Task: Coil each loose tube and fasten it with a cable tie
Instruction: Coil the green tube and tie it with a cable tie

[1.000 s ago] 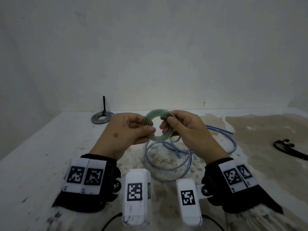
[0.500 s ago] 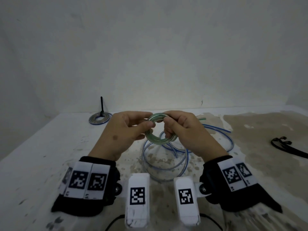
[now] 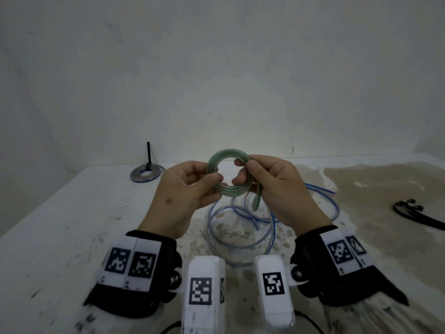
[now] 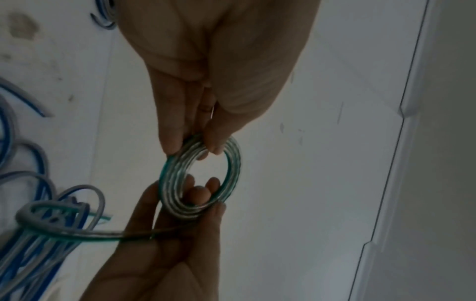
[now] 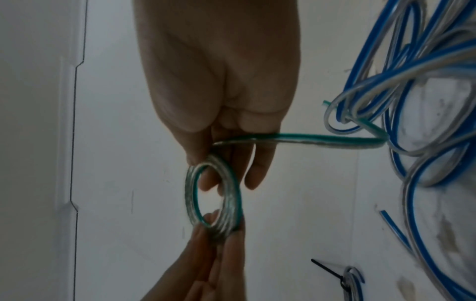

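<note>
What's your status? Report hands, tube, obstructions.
Left hand and right hand both pinch the green-striped clear tube coil. Tail end loose, untied. Blue-striped loose tube lies below.

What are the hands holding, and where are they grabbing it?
Both hold the green tube coil. The left hand pinches its lower left rim; the right hand pinches its right rim, by the loose tail.

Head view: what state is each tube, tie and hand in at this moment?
green tube: mostly coiled, untied, short tail hanging free
left hand: pinches the coil's left side
right hand: grips the coil's right side
blue tube: loose on the table
coiled tube: tied, tie tail upright
black cable ties: unused, lying on the table
</note>
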